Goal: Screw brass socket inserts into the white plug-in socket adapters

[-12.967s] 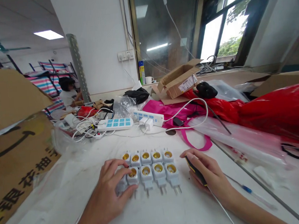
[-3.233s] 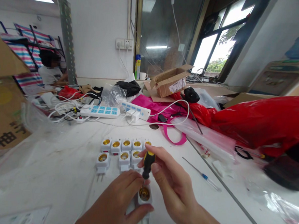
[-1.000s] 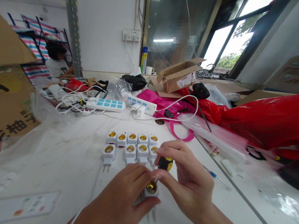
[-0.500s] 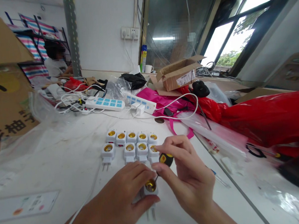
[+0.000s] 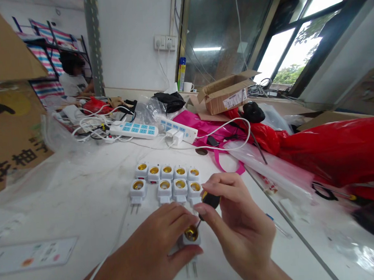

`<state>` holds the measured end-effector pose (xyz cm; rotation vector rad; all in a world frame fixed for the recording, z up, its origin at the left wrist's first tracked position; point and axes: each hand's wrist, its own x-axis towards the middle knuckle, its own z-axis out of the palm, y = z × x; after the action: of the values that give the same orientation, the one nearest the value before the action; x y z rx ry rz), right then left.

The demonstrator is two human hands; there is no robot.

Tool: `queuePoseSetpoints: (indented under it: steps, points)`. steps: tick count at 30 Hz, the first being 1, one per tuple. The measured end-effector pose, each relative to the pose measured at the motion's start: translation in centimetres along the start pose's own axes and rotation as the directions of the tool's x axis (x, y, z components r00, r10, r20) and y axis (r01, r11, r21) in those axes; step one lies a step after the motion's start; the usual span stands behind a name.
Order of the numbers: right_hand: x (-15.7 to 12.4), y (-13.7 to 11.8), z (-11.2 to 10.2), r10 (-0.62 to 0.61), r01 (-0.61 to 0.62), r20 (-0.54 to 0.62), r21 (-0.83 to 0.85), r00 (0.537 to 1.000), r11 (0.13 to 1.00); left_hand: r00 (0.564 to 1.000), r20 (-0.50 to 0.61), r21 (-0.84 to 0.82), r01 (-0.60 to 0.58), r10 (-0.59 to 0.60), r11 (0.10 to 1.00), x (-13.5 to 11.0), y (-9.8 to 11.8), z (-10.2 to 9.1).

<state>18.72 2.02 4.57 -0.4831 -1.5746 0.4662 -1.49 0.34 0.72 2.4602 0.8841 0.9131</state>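
Observation:
Between thumb and fingers, my left hand (image 5: 159, 246) grips a white plug-in lamp socket (image 5: 191, 238) with a gold threaded inside; its two metal prongs point toward me. My right hand (image 5: 240, 221) is closed round the black and yellow handle of a screwdriver (image 5: 211, 200). The screwdriver's thin shaft slants down into the gold opening of the held socket; its tip is hidden there. Just beyond my hands, several similar lamp sockets (image 5: 167, 171) stand in two rows on the white table (image 5: 91, 189), gold openings facing up.
White power strips (image 5: 135, 129) with tangled cables lie at the back. A cardboard box (image 5: 224, 95) stands behind a pink bag (image 5: 185, 118). Red plastic (image 5: 335, 151) covers the right side, a large carton (image 5: 9, 126) the left. A person (image 5: 72, 75) sits in the far background.
The screwdriver handle has turned in my right fingers, showing more black now. Both hands stay at the held socket, and the whole view has shifted slightly.

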Motion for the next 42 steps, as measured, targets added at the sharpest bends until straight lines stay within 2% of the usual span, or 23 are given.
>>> queuePoseSetpoints:
  steps: [2,6,8,12,15,21,24,28,30,32,36,39,42]
  points:
    - [0.0,0.0,0.0,0.014,-0.014,-0.012,-0.019,1.0,1.0,1.0,0.007,0.007,0.008,-0.008,1.0,0.0,-0.1,0.1]
    - [-0.3,-0.4,-0.1,0.087,-0.091,0.106,0.032,0.991,0.995,1.0,0.004,-0.015,0.02,-0.02,1.0,-0.2,-0.4,0.3]
    - [-0.4,-0.5,0.0,0.076,-0.084,0.132,0.059,0.988,0.995,1.0,-0.006,-0.032,0.014,-0.015,0.999,-0.2,-0.4,0.3]
    - [-0.3,-0.3,0.4,-0.034,0.034,0.047,0.012,0.998,0.999,1.0,0.008,-0.085,0.031,-0.03,0.996,0.1,-0.2,0.1]
    - [-0.1,-0.2,0.3,0.001,-0.002,-0.015,-0.027,1.0,1.0,0.998,0.006,-0.123,0.067,-0.067,0.99,0.1,0.3,0.0]
    - [-0.5,-0.4,-0.4,0.147,-0.155,0.134,0.046,0.98,0.987,0.994,-0.016,-0.181,0.106,-0.111,0.978,-0.2,0.3,0.4]
    - [-0.6,-0.2,-0.3,0.118,-0.128,0.17,0.052,0.978,0.99,0.991,-0.019,-0.25,0.123,-0.132,0.96,0.0,0.3,0.4]
    - [-0.5,0.4,0.1,-0.058,0.057,0.021,0.015,0.998,0.998,0.99,-0.008,-0.332,0.132,-0.143,0.934,0.4,0.6,0.4]
    - [-0.4,0.4,0.3,-0.044,0.043,-0.05,-0.019,0.998,0.999,0.987,-0.025,-0.325,0.142,-0.158,0.935,0.4,0.8,0.5]
    - [-0.4,0.2,0.2,0.023,-0.024,-0.053,-0.021,0.998,0.999,0.981,-0.034,-0.323,0.167,-0.188,0.931,0.3,0.8,0.6]
    - [-0.5,-0.3,-0.2,0.145,-0.146,0.038,0.01,0.989,0.989,0.968,-0.011,-0.358,0.231,-0.251,0.905,0.4,0.9,0.7]
    - [-0.3,0.0,-0.2,0.052,-0.053,0.055,0.016,0.997,0.998,0.965,-0.009,-0.375,0.238,-0.261,0.896,0.5,1.0,0.8]
    - [-0.3,0.4,-0.1,-0.03,0.03,-0.011,-0.035,0.999,0.999,0.971,-0.056,-0.37,0.195,-0.231,0.908,0.4,1.0,0.9]
